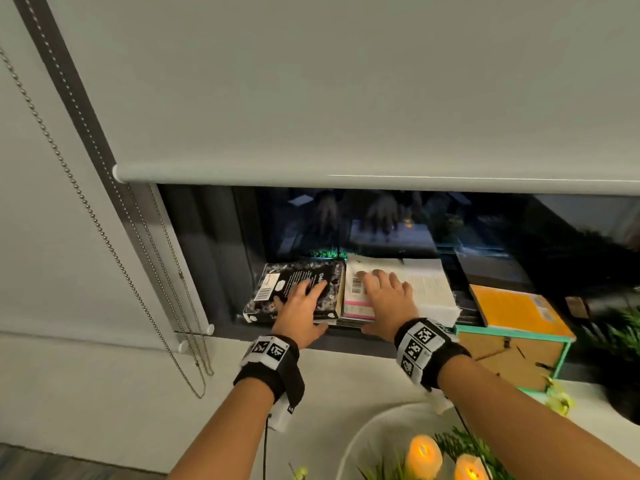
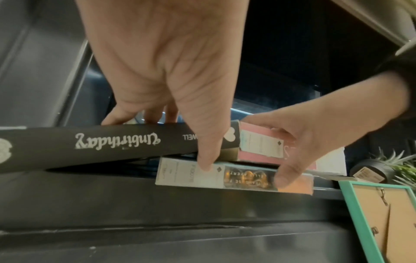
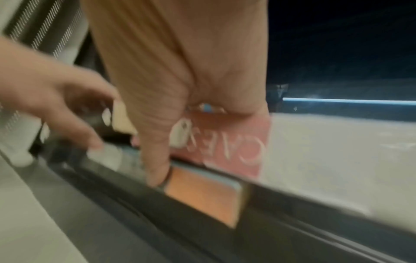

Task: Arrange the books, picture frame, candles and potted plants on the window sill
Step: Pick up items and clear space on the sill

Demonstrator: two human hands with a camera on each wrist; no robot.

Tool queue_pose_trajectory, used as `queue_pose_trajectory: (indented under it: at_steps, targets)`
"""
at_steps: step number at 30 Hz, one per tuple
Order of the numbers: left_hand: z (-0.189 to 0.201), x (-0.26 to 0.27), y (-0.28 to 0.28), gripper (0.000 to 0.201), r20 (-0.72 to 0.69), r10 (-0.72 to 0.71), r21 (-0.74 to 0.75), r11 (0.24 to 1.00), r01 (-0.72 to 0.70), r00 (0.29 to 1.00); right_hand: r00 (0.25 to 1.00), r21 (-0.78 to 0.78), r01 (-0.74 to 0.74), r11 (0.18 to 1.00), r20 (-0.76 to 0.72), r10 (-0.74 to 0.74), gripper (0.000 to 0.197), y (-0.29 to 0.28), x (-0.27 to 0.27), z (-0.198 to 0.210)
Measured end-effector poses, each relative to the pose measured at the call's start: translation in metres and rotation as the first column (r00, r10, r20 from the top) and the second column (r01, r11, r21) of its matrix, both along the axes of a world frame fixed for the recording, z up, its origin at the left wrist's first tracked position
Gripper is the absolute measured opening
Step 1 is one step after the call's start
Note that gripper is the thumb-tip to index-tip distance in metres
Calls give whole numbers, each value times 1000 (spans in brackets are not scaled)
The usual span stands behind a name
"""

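Two piles of books lie flat on the dark window sill (image 1: pixel 221 327). My left hand (image 1: pixel 301 303) rests flat on the black book (image 1: pixel 273 289). Its fingers spread over the cover and its thumb (image 2: pixel 207 156) presses the spine of a lower book (image 2: pixel 186 174). My right hand (image 1: pixel 384 299) lies flat on the pink book (image 1: pixel 356 306) beside it, with the thumb on that same lower spine. An orange book (image 1: pixel 516 306) and a teal picture frame (image 1: pixel 512 358) sit to the right. Two lit candles (image 1: pixel 422 455) stand below, near green plants (image 1: pixel 616 334).
A white roller blind (image 1: pixel 346 98) hangs low over the sill, and its bead chain (image 1: pixel 104 237) dangles at the left. Behind the books is dark window glass. A small black pot (image 2: pixel 373 169) stands right of the books.
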State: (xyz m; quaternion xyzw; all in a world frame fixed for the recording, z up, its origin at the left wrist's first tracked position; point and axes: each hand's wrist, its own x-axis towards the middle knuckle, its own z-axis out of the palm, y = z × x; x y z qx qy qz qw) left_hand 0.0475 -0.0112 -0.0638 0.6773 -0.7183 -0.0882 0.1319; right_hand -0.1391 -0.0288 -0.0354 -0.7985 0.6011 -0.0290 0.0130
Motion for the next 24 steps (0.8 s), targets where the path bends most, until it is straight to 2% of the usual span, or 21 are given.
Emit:
queue_pose_trajectory:
  at_steps: [5,8,11,13,18,21,24]
  targets:
    - [5,6,-10,85,104,-31,80,997,23,994,995,-24,-9,1000,-103,6,111,-17,-9,-11]
    - [6,5,-9,84,156,-35,106,994,18,987,996,21,-58,998,-70,59,101,-24,-18,-3]
    - [6,2,-10,84,150,-18,93,996,4,988,998,35,-59,998,-12,59,88,-28,-27,5]
    - [6,2,-9,84,135,-13,87,996,1,991,998,26,-48,999,-31,49,88,-26,-29,5]
    - [8,2,-6,83,58,0,72,997,-5,998,992,-77,-31,997,-127,21,97,-12,-19,-17]
    - [8,3,-5,84,23,3,63,998,-5,1000,990,-188,-22,982,-143,-5,89,-10,-22,-22]
    - [7,5,-4,84,18,7,56,998,-8,1000,993,-267,45,963,-95,-72,75,-13,-29,-17]
